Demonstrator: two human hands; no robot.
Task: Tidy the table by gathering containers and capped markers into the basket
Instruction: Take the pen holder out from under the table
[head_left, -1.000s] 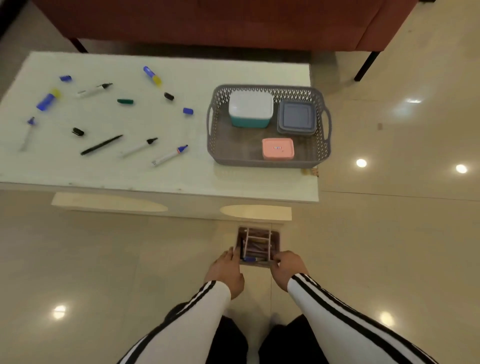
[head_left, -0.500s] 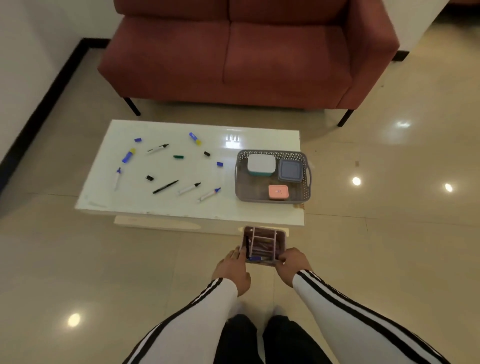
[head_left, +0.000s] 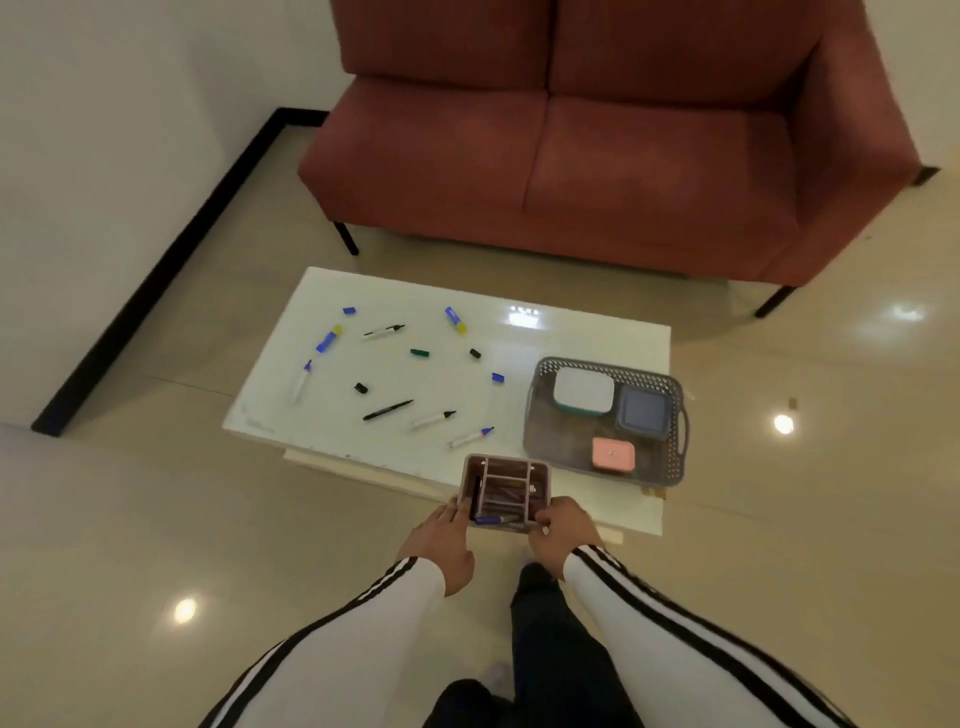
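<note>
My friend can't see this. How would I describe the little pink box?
On the white table before the red sofa, a grey basket sits at the right end. Of three lidded boxes inside, the pink box lies alone by the near wall; it is the smallest, while the white-lidded box and grey-blue box sit together at the far wall.

Grey basket (head_left: 676, 457) at counter (head_left: 571, 332) right end: white container (head_left: 583, 391), grey-blue container (head_left: 643, 413), pink container (head_left: 613, 453) inside. Uncapped markers (head_left: 387, 409), loose caps (head_left: 360, 387) scattered left. Pink divided organizer (head_left: 506, 491) over near edge.
</note>
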